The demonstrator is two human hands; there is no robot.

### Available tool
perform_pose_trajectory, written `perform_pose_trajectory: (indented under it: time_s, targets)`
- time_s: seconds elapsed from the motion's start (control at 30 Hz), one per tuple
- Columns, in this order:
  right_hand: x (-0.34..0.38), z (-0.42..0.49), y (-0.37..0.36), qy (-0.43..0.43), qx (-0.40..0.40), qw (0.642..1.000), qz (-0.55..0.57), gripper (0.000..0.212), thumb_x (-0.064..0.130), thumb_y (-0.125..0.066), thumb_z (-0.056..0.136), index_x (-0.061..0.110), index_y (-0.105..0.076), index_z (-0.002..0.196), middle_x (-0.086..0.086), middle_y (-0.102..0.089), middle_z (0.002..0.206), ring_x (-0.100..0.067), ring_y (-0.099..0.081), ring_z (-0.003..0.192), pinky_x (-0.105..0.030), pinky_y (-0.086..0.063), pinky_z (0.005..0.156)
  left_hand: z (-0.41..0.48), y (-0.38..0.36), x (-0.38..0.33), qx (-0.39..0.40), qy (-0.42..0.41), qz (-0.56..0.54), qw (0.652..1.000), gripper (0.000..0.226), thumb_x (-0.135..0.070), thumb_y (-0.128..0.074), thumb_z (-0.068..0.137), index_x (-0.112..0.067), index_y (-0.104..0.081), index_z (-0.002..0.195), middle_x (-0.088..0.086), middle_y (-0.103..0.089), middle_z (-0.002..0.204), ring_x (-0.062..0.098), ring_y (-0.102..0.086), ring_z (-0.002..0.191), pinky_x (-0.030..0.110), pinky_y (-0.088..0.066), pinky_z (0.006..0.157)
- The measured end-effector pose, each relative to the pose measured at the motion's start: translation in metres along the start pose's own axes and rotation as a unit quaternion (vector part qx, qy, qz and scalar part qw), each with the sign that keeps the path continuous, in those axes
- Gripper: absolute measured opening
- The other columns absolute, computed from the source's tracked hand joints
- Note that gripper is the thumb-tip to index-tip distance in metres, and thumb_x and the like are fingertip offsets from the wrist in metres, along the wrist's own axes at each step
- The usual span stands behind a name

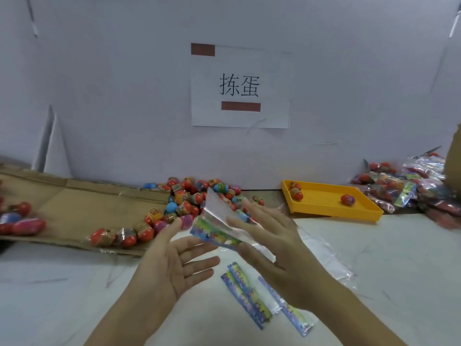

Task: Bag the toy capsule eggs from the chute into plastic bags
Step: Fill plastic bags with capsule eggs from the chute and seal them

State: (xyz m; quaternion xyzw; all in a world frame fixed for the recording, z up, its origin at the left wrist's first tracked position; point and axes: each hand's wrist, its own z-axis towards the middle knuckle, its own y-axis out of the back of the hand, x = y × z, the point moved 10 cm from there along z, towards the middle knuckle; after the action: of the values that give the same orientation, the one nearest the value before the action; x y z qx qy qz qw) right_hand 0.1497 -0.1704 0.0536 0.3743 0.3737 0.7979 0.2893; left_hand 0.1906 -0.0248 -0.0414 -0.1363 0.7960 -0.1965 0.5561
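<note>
A clear plastic bag point(219, 221) with a colourful printed header is up in front of me, pinched by my right hand point(272, 243) along its right side. My left hand point(174, 260) is spread, palm up, its index fingertip touching the bag's lower left edge. Behind the bag a heap of red, blue and pink capsule eggs point(194, 198) lies at the mouth of the brown cardboard chute point(82, 203). More eggs point(119, 237) rest at the chute's near edge, and others point(20, 221) sit blurred at the far left.
Spare empty bags point(252, 298) lie flat on the white table below my hands, with more clear ones point(324, 255) to the right. A yellow tray point(331, 201) holds three eggs. Filled bags point(409, 188) are piled at the far right. A white wall with a paper sign point(240, 86) stands behind.
</note>
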Motion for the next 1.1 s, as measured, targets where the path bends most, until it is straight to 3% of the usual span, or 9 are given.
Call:
perform_pose_trajectory:
  time_s: [0.2,0.3,0.37,0.5,0.57,0.67,0.77,0.83,1.1]
  targets:
    - [0.023,0.021,-0.032,0.075,0.071,0.995,0.011,0.046,0.051,-0.035,0.086,0.05,-0.052,0.129,0.029,-0.01,0.155,0.013,0.004,0.139,-0.031,0.014,0.114,0.0,0.0,-0.013,0.047,0.019,-0.063,0.997,0.061,-0.048,-0.063,0.059,0.001,-0.077,0.09,0.021,-0.074,0.097,0.038,-0.073,0.079,0.043,-0.06,0.052]
    - [0.007,0.03,-0.03,-0.004,-0.012,0.987,0.162,0.054,0.066,-0.037,0.078,0.061,-0.04,0.131,0.036,-0.012,0.152,0.01,-0.005,0.141,-0.033,-0.008,0.114,-0.001,0.006,-0.021,0.01,-0.058,-0.022,0.998,0.041,-0.021,-0.065,0.066,-0.001,-0.072,0.101,0.017,-0.075,0.095,0.03,-0.075,0.079,0.031,-0.059,0.052]
    - [-0.022,0.03,-0.026,-0.112,-0.128,0.934,0.314,0.064,0.069,-0.052,0.066,0.061,-0.038,0.129,0.032,-0.033,0.142,0.013,-0.031,0.13,-0.023,-0.035,0.105,-0.003,0.006,-0.022,0.006,-0.088,-0.016,0.996,0.035,-0.015,-0.063,0.068,0.002,-0.07,0.098,0.019,-0.075,0.092,0.03,-0.075,0.077,0.029,-0.058,0.052]
    - [-0.073,0.024,-0.064,-0.275,-0.115,0.807,0.509,0.064,0.048,-0.065,0.069,0.03,-0.05,0.128,-0.003,-0.062,0.119,-0.02,-0.062,0.104,-0.033,-0.055,0.075,-0.004,0.006,-0.027,0.002,-0.125,0.012,0.992,0.024,-0.013,-0.065,0.066,0.0,-0.075,0.085,0.019,-0.075,0.084,0.029,-0.075,0.072,0.027,-0.058,0.051]
    - [-0.091,0.022,-0.045,-0.263,-0.152,0.88,0.364,0.034,0.035,-0.061,0.088,0.037,-0.051,0.121,-0.003,-0.058,0.126,-0.018,-0.057,0.109,-0.029,-0.049,0.08,-0.005,0.007,-0.03,-0.005,-0.138,0.015,0.99,0.019,-0.012,-0.066,0.064,-0.006,-0.077,0.078,0.018,-0.075,0.083,0.027,-0.075,0.07,0.027,-0.058,0.052]
    - [-0.103,0.031,-0.048,-0.215,-0.026,0.976,-0.024,0.05,0.036,-0.048,0.097,0.044,-0.029,0.143,0.005,-0.028,0.153,-0.018,-0.024,0.139,-0.037,-0.026,0.11,-0.005,0.008,-0.031,-0.011,-0.138,0.02,0.99,0.022,-0.012,-0.067,0.063,-0.005,-0.075,0.083,0.019,-0.075,0.083,0.025,-0.074,0.068,0.027,-0.058,0.052]
    - [-0.124,0.031,-0.076,-0.244,0.127,0.947,-0.165,0.063,0.048,-0.037,0.098,0.046,-0.001,0.149,0.005,0.002,0.161,-0.025,0.001,0.147,-0.052,-0.005,0.116,-0.007,0.006,-0.03,-0.011,-0.131,0.023,0.991,0.021,-0.011,-0.069,0.06,-0.004,-0.076,0.078,0.019,-0.075,0.082,0.025,-0.074,0.067,0.027,-0.058,0.051]
    - [-0.123,0.032,-0.083,-0.24,0.151,0.943,-0.174,0.058,0.05,-0.033,0.097,0.045,-0.006,0.149,0.004,-0.007,0.161,-0.024,-0.002,0.147,-0.057,0.001,0.114,-0.008,0.004,-0.03,-0.008,-0.131,0.033,0.991,0.015,-0.011,-0.072,0.056,-0.006,-0.078,0.069,0.018,-0.075,0.08,0.024,-0.074,0.067,0.026,-0.058,0.052]
    - [-0.098,0.038,-0.052,-0.223,-0.015,0.961,-0.163,0.025,0.044,-0.045,0.096,0.039,-0.044,0.12,0.015,-0.054,0.119,-0.013,-0.043,0.12,-0.046,-0.007,0.108,-0.014,0.009,-0.038,-0.036,-0.156,0.023,0.987,0.012,-0.011,-0.073,0.058,-0.008,-0.078,0.068,0.017,-0.075,0.079,0.022,-0.074,0.066,0.023,-0.057,0.052]
